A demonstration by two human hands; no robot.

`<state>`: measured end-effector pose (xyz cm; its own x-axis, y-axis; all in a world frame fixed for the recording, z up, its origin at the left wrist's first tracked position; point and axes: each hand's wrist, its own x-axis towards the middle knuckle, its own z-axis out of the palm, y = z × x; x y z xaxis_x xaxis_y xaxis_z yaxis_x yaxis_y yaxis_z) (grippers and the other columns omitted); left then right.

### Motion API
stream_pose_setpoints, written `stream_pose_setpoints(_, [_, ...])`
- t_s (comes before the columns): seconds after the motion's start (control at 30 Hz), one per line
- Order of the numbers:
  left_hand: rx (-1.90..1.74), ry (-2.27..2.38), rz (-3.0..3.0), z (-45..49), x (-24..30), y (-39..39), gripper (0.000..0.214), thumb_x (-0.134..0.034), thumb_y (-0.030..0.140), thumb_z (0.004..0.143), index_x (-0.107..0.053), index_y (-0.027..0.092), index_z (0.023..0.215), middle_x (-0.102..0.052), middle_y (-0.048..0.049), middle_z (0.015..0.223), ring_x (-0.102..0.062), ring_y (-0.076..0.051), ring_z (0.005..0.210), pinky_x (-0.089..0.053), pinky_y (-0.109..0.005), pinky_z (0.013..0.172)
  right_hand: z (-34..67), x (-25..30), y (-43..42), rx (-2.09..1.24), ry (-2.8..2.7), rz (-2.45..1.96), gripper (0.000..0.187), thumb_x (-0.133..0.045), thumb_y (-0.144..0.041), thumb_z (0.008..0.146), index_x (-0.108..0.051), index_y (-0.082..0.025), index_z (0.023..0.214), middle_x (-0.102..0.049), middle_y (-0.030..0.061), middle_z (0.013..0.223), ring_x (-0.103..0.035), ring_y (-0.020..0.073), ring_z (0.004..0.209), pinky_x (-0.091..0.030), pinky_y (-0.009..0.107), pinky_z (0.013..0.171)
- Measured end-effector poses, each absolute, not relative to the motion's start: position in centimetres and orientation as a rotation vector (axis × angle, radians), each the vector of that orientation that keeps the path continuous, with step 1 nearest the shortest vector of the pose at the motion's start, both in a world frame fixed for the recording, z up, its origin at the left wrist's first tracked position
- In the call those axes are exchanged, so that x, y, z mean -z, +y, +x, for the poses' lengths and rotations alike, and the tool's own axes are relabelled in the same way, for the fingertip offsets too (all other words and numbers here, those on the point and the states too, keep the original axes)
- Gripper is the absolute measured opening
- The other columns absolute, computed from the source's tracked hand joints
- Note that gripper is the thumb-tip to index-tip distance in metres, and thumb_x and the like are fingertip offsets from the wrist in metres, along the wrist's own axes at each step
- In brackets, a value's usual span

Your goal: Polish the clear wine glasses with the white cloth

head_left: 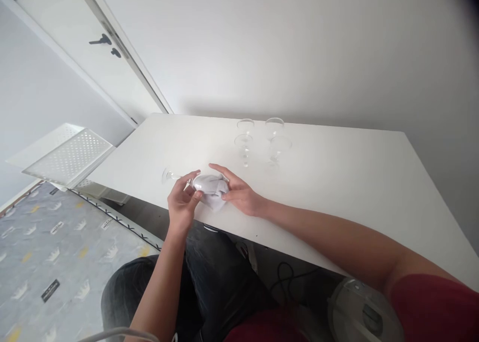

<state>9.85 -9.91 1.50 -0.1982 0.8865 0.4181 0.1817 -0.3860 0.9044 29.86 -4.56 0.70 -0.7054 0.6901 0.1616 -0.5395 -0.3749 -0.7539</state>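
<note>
A clear stemmed glass (172, 176) lies on its side over the near edge of the white table (337, 182), its foot pointing left. Its bowl is wrapped in a white cloth (210, 186). My left hand (182, 202) pinches the glass at the stem end of the bowl. My right hand (239, 192) cups the cloth around the bowl from the right, fingers curled on it.
Several more clear stemmed glasses (260, 140) stand upright in a cluster farther back on the table. A white perforated shelf (65, 155) juts out at the left. A round grey appliance (361, 312) and cables sit under the table. My legs are below.
</note>
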Motion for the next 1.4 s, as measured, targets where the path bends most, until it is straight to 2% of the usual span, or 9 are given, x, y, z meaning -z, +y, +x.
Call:
stream_pose_setpoints(0.17, [-1.573,1.6,1.44,10.6,-1.8,-9.8,0.046,-0.081,0.047,0.092,-0.071,0.024,0.13,-0.076,-0.0097,0.119,-0.075,-0.023,0.101,-0.062,-0.035,0.087,29.8,-0.8,-5.0,-1.936,-1.242,-0.409,0.096,-0.073,-0.017,0.083,-0.028,-0.036,0.165,-0.063,0.0004,0.107,-0.057,0.0182,0.087,-0.05,0.032,0.076])
stream_pose_setpoints(0.3, [-1.412,1.804,1.714,10.7,-3.4,-10.3,0.044,-0.083,0.048,0.09,-0.071,0.024,0.125,-0.074,-0.005,0.101,-0.071,-0.019,0.091,-0.061,-0.034,0.087,29.9,-1.2,-5.4,-1.916,-1.322,-0.431,0.093,-0.072,-0.018,0.086,-0.029,-0.038,0.166,-0.063,0.0017,0.11,-0.055,0.0187,0.085,-0.05,0.032,0.074])
stream_pose_setpoints(0.47, [-1.245,1.785,2.068,10.3,-4.7,-10.5,0.047,-0.081,0.051,0.09,-0.071,0.024,0.128,-0.074,-0.0079,0.111,-0.07,-0.022,0.095,-0.061,-0.037,0.087,29.9,-1.0,-5.2,-2.003,-1.285,-0.358,0.093,-0.076,-0.017,0.084,-0.034,-0.038,0.164,-0.064,0.0027,0.124,-0.059,0.0197,0.097,-0.051,0.032,0.082])
stream_pose_setpoints(0.67, [-1.434,1.327,1.817,9.2,-4.4,-10.7,0.045,-0.085,0.039,0.089,-0.071,0.027,0.131,-0.072,-0.0114,0.137,-0.067,-0.03,0.131,-0.062,-0.042,0.1,29.9,-1.0,-4.7,-2.126,-1.102,-0.262,0.085,-0.084,-0.018,0.077,-0.051,-0.032,0.153,-0.066,0.0044,0.128,-0.063,0.0235,0.114,-0.054,0.035,0.096])
stream_pose_setpoints(0.83, [-1.42,1.408,1.708,9.6,-4.3,-11.1,0.048,-0.088,0.039,0.086,-0.073,0.026,0.129,-0.073,-0.0121,0.137,-0.069,-0.03,0.129,-0.062,-0.045,0.103,29.8,-1.0,-4.7,-2.098,-1.097,-0.324,0.075,-0.086,-0.021,0.081,-0.054,-0.031,0.148,-0.071,0.0023,0.111,-0.067,0.0209,0.103,-0.056,0.036,0.094])
stream_pose_setpoints(1.07, [-1.294,1.412,1.508,10.6,-4.9,-12.4,0.047,-0.078,0.039,0.094,-0.065,0.028,0.138,-0.061,-0.0136,0.154,-0.074,-0.024,0.115,-0.064,-0.04,0.098,29.5,-0.6,-4.9,-1.815,-1.345,-0.423,0.066,-0.089,-0.027,0.081,-0.062,-0.028,0.141,-0.07,0.0053,0.115,-0.067,0.0221,0.104,-0.057,0.037,0.092])
stream_pose_setpoints(1.17, [-1.182,1.462,1.481,10.3,-5.0,-13.1,0.043,-0.071,0.039,0.099,-0.065,0.029,0.141,-0.07,-0.013,0.139,-0.075,-0.023,0.108,-0.064,-0.04,0.096,29.5,-0.2,-4.9,-1.83,-1.353,-0.465,0.059,-0.087,-0.029,0.084,-0.063,-0.027,0.138,-0.071,0.0042,0.105,-0.067,0.0203,0.093,-0.056,0.036,0.084])
stream_pose_setpoints(1.27, [-1.093,1.462,1.435,9.9,-5.0,-13.9,0.054,-0.066,0.04,0.101,-0.056,0.03,0.153,-0.078,-0.0119,0.114,-0.077,-0.025,0.102,-0.065,-0.043,0.092,29.6,0.0,-4.8,-1.853,-1.321,-0.496,0.055,-0.087,-0.031,0.085,-0.064,-0.028,0.135,-0.07,0.0027,0.099,-0.064,0.0186,0.087,-0.055,0.034,0.08])
stream_pose_setpoints(1.4, [-0.952,1.403,1.472,9.5,-5.9,-15.5,0.074,-0.069,0.045,0.099,-0.04,0.033,0.167,-0.081,-0.0142,0.113,-0.078,-0.03,0.113,-0.066,-0.044,0.091,29.6,0.2,-4.7,-1.828,-1.214,-0.534,0.053,-0.087,-0.032,0.084,-0.064,-0.028,0.131,-0.07,0.0009,0.093,-0.064,0.0185,0.084,-0.054,0.034,0.078])
